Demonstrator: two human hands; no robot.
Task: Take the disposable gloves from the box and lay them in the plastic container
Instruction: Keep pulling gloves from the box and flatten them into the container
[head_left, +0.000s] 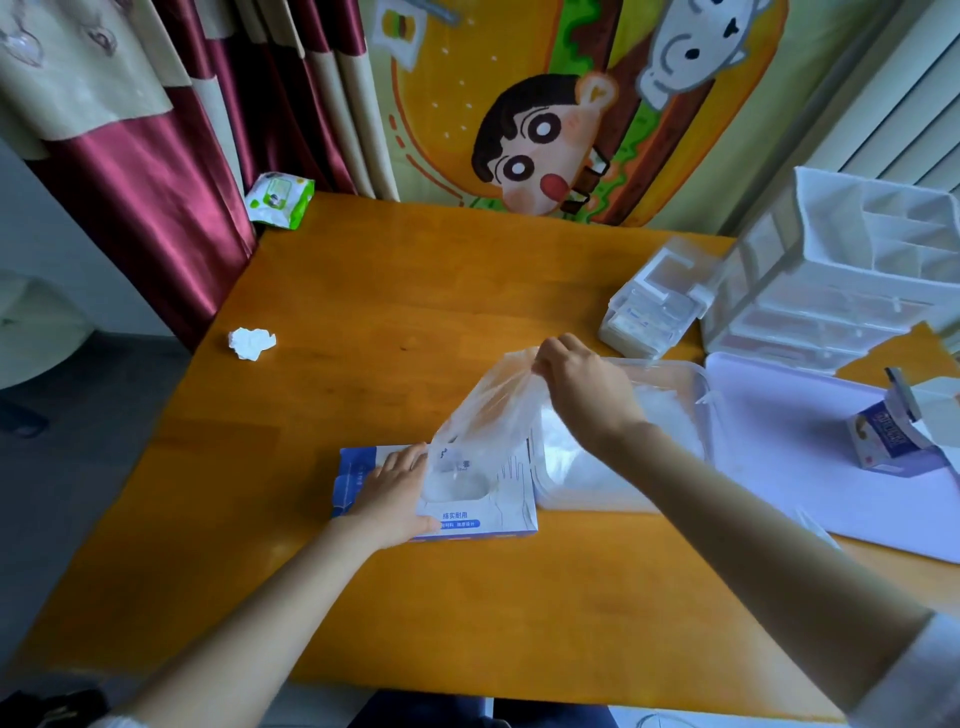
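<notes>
On the table (363, 291), left hand (392, 493) lies flat on box (467, 519), right hand (587, 384) pinches glove (483, 415); drawer unit (831, 291) behind container (698, 395)

Crumpled tissue (252, 343) at 9 o'clock on wooden surface (415, 291); wipes pack (279, 200) at 11; white drawer organiser (852, 280) at 2; small carton (888, 441) at 3.

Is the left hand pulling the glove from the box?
No, the right hand pinches the glove, while the left hand rests on the box.
</notes>
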